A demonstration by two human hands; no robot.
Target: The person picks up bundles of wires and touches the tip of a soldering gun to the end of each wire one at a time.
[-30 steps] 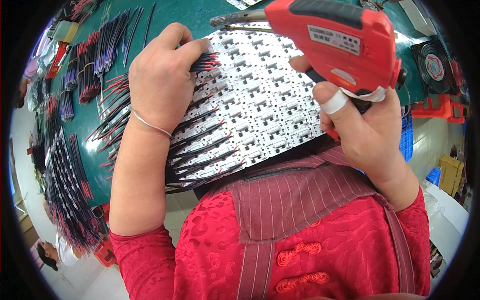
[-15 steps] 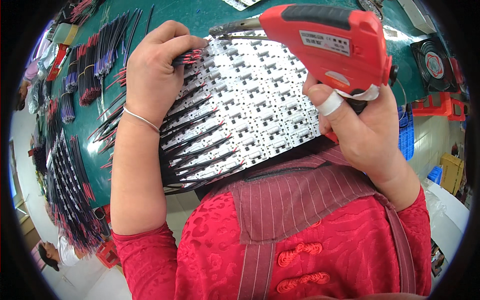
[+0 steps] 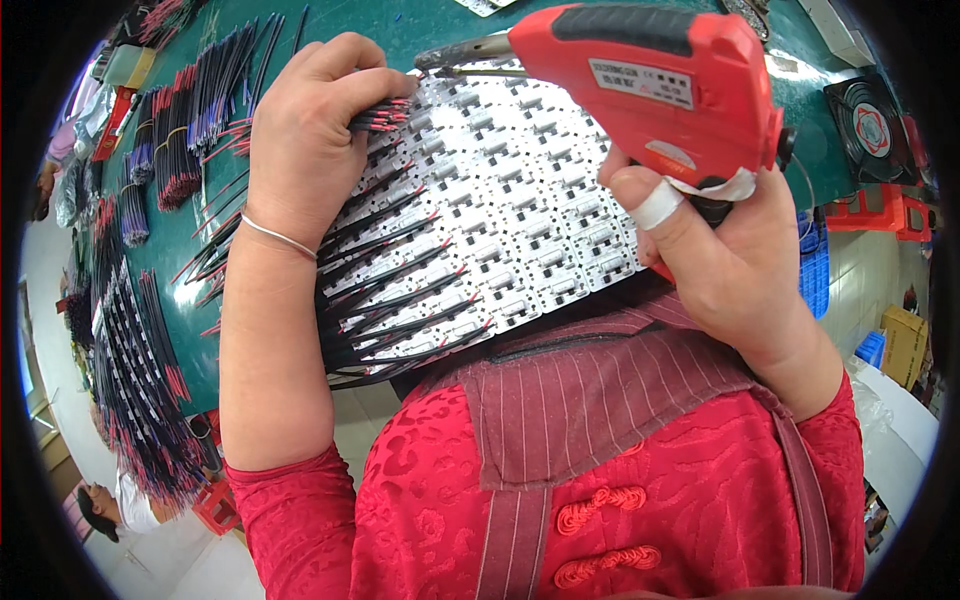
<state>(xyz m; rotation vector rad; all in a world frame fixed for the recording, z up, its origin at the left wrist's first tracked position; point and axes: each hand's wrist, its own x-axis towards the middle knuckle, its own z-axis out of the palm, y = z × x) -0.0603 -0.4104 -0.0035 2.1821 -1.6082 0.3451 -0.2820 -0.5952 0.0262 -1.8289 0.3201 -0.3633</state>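
Note:
A red soldering gun (image 3: 640,90) with a black top is gripped in my right hand (image 3: 725,250), whose thumb has white tape round it. Its metal tip reaches left to the upper left corner of a white circuit board panel (image 3: 520,215). My left hand (image 3: 315,130) pinches a bunch of thin black wires with red ends (image 3: 382,115) close to that tip. Whether the tip touches a wire, I cannot make out. Several black wires (image 3: 400,300) lie in a row along the panel's left side, their red ends on the boards.
Bundles of black and red wires (image 3: 180,140) lie on the green table (image 3: 400,25) at the left, with a long wire pile (image 3: 140,390) nearer me. A square black fan (image 3: 867,130) stands at the right. Beyond the table edge are red stools (image 3: 870,215) and a cardboard box (image 3: 903,345).
My left hand has shifted slightly up and left, still pinching the wires. The soldering gun has moved a little left and up in my right hand.

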